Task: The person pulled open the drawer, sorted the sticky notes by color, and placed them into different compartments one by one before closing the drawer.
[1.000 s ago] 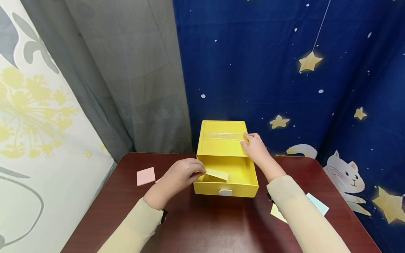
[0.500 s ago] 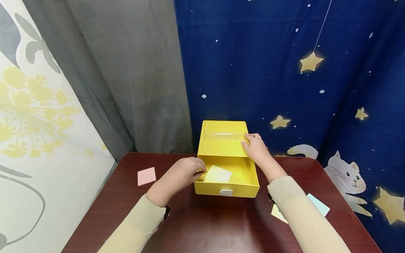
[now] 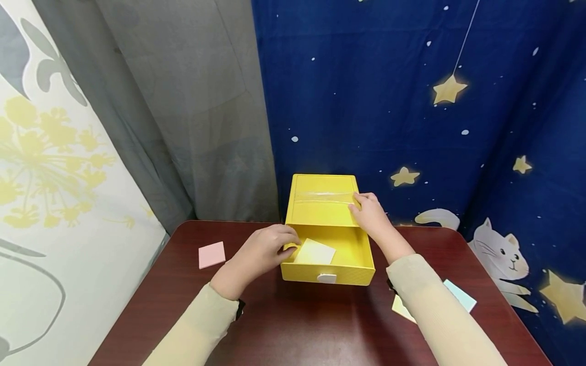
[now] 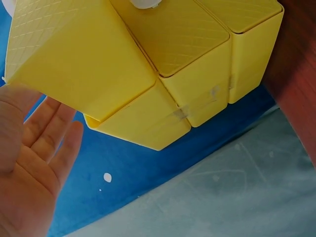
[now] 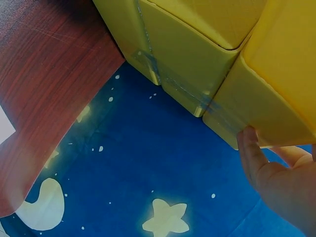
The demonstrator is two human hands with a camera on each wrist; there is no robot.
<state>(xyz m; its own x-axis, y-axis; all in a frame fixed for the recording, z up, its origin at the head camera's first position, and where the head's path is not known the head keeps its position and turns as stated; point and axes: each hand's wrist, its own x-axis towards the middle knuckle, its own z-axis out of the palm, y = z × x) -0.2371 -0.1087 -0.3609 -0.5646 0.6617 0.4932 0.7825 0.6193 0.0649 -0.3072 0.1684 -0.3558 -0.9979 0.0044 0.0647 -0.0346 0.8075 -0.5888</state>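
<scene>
A yellow drawer cabinet (image 3: 324,201) stands at the back of the table, its top drawer (image 3: 352,244) pulled out. Inside that drawer lies a pale yellow sticky note pad (image 3: 316,252). My left hand (image 3: 270,246) is over the drawer's left rim, fingers loosely bent and nothing between them; the left wrist view shows its fingers (image 4: 52,131) beside the drawer's side wall. My right hand (image 3: 370,213) rests on the cabinet's upper right edge, with fingers (image 5: 251,148) laid against its side in the right wrist view.
A pink sticky note pad (image 3: 212,255) lies on the dark red table (image 3: 320,325) to the left. On the right, a pale yellow pad (image 3: 403,308) and a light blue pad (image 3: 460,295) are partly covered by my right sleeve. Curtains hang behind.
The pale yellow pad has left my left hand's fingers and now lies flat in the drawer. My left fingers have spread apart and lifted slightly. The right hand has stayed on the cabinet.
</scene>
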